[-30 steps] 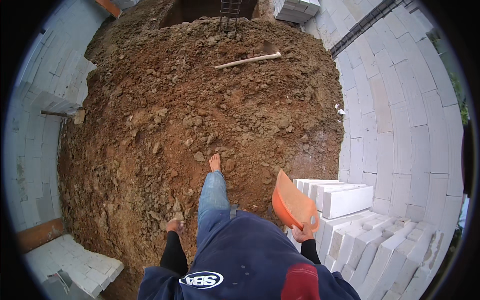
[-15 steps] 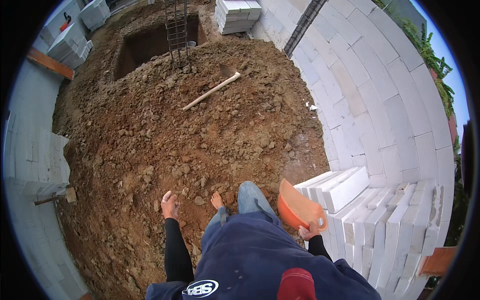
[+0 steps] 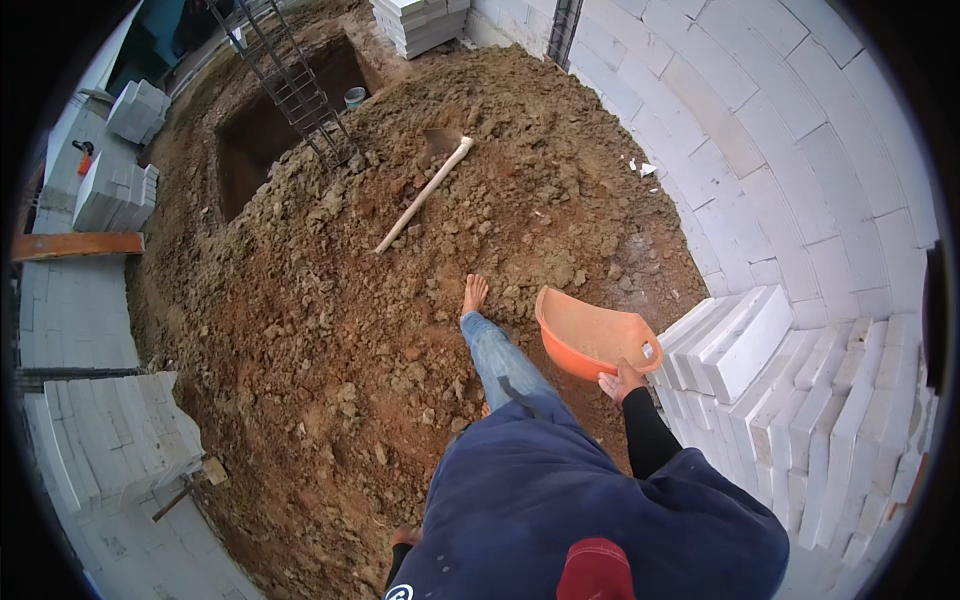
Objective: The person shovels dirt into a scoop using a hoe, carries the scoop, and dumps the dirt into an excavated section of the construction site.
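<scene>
An orange plastic scoop (image 3: 583, 338), wide and shallow with a handle hole in its rim, is held at its near right edge by my right hand (image 3: 622, 382). My fingers close round that rim beside the hole. Low in the view and next to my dark shirt, my left hand (image 3: 407, 536) shows only in part, its fingers hidden. A hoe (image 3: 424, 195) with a pale wooden handle lies on the soil ahead, its blade partly sunk in dirt. My bare foot (image 3: 475, 292) is stretched forward on the soil.
Loose brown soil (image 3: 330, 330) covers the ground. Beyond lies a dug pit (image 3: 245, 150) with a steel rebar cage (image 3: 295, 90) and a small bucket (image 3: 354, 97). White blocks (image 3: 740, 350) are stacked at right, more blocks (image 3: 110, 430) at left. A block wall (image 3: 740, 130) runs along the right.
The orange scoop and my right hand have moved forward. My left hand has drawn back towards my body. One foot has stepped ahead, and the view has turned.
</scene>
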The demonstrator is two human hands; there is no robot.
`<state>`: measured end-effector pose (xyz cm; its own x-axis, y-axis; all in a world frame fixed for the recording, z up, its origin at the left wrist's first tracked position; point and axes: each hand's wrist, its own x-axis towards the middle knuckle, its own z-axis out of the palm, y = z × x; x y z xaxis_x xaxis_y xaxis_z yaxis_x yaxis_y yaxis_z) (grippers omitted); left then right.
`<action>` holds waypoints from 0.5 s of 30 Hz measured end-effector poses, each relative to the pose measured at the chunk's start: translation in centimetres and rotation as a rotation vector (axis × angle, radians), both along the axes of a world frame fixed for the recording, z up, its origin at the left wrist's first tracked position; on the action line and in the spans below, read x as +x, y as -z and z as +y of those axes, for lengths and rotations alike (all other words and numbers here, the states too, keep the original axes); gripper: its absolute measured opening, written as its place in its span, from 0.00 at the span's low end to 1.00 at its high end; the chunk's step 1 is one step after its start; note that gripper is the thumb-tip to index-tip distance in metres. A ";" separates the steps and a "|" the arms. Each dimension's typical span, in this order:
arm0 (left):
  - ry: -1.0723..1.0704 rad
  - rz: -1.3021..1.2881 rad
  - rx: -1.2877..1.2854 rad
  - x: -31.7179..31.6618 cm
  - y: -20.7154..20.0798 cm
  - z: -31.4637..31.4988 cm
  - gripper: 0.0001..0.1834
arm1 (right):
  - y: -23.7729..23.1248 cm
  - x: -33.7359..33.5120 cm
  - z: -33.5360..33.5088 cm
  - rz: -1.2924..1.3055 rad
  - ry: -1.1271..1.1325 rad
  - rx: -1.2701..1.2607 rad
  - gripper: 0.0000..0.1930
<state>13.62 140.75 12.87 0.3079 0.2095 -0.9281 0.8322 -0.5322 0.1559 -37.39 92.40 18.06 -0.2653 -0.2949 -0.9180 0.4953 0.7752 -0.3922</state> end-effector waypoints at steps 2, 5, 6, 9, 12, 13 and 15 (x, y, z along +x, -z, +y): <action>-0.173 -0.070 -0.040 4.6 -2.6 -6.2 0.30 | 1.0 1.7 -4.3 -0.022 -0.051 -0.060 0.28; -0.120 -0.123 -0.197 12.5 -6.5 -19.7 0.33 | 1.7 4.7 -11.4 0.004 -0.097 -0.062 0.29; 0.002 -0.159 -0.255 14.5 -7.8 -26.2 0.36 | 1.7 4.9 -14.0 -0.012 -0.124 -0.067 0.35; 0.320 -0.325 -0.393 20.5 -12.4 -40.6 0.35 | 0.7 7.3 -20.3 0.119 -0.130 -0.012 0.41; 0.451 -0.438 -0.593 22.2 -20.5 -54.9 0.37 | -2.7 11.6 -26.4 0.328 -0.250 0.127 0.45; 0.482 -0.490 -0.653 21.7 -23.3 -58.6 0.37 | -3.6 12.7 -28.1 0.323 -0.264 0.125 0.45; 0.548 -0.562 -0.702 20.8 -27.3 -63.7 0.37 | -5.2 15.7 -31.7 0.268 -0.506 -0.015 0.45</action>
<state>34.47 77.05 40.16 0.6217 -0.6180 -0.4811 0.2173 -0.4541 0.8641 -21.72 60.74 23.23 -0.3103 -0.4584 -0.8328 -0.0547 0.8832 -0.4658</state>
